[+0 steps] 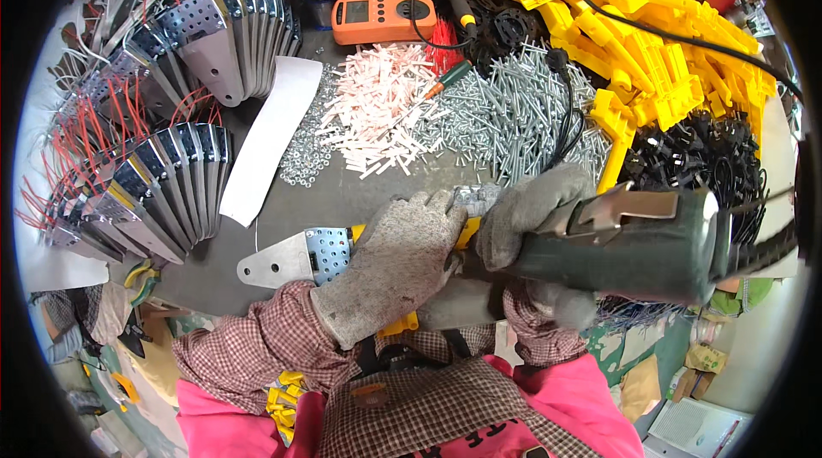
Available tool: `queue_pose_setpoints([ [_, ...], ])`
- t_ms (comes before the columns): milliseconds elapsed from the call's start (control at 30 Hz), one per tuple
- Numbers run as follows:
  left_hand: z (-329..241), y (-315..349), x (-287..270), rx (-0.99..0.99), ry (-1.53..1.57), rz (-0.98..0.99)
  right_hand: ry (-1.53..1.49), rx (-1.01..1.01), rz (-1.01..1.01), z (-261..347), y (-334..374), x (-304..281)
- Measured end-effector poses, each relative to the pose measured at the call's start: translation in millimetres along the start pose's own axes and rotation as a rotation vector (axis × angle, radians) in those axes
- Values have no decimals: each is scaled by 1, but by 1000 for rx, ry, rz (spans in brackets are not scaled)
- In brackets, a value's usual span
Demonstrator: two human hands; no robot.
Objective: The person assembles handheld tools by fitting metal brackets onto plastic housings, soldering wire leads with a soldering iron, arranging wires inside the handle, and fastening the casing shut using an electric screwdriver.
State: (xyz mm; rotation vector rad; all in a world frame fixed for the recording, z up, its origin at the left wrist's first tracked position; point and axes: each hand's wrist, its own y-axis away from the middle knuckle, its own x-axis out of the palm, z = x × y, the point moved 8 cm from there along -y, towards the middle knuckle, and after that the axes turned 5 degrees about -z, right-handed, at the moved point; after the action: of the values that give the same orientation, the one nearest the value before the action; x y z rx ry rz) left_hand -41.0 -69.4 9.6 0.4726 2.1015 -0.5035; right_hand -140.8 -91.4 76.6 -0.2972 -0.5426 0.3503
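Both my hands wear grey knit gloves. My left hand [396,263] is closed over a yellow plastic handle, pressing it near the table's front edge. From that handle a tapered metal plate [276,260] with a perforated section [329,254] sticks out to the left. My right hand [533,214] is wrapped around the front of a dark green electric screwdriver [616,257], which has a metal clip on top and lies level. The screwdriver's tip is hidden behind my hands, so I cannot tell whether it touches the handle. A small clear plastic piece [476,199] lies just beyond my hands.
Screws [522,111], pale pink sleeves [377,103] and nuts [306,154] lie in piles ahead. Fanned metal plates [163,193] with red wires fill the left. Yellow plastic handles [651,56] and black plugs [693,163] are heaped at right, near an orange meter [383,20] and white strip [272,141].
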Motion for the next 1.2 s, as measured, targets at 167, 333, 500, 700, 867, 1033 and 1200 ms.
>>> queue_pose_setpoints([
  [167,-3,4,-4,71,-12,-87,60,-95,14,-3,2,2],
  [333,-3,6,-4,45,11,-110,36,-212,-88,3,9,-9],
  [500,0,2,3,-27,14,69,-38,-321,-32,18,3,-20],
  [700,-1,2,1,-1,27,-2,136,-137,-260,6,11,-24],
  [867,1,5,2,32,-2,-66,55,-68,-218,-7,10,-19],
  [1033,0,6,3,17,-8,-15,-37,-266,-129,12,10,-28],
  [1200,-1,4,2,44,-6,-64,25,-302,-206,15,11,-28],
])
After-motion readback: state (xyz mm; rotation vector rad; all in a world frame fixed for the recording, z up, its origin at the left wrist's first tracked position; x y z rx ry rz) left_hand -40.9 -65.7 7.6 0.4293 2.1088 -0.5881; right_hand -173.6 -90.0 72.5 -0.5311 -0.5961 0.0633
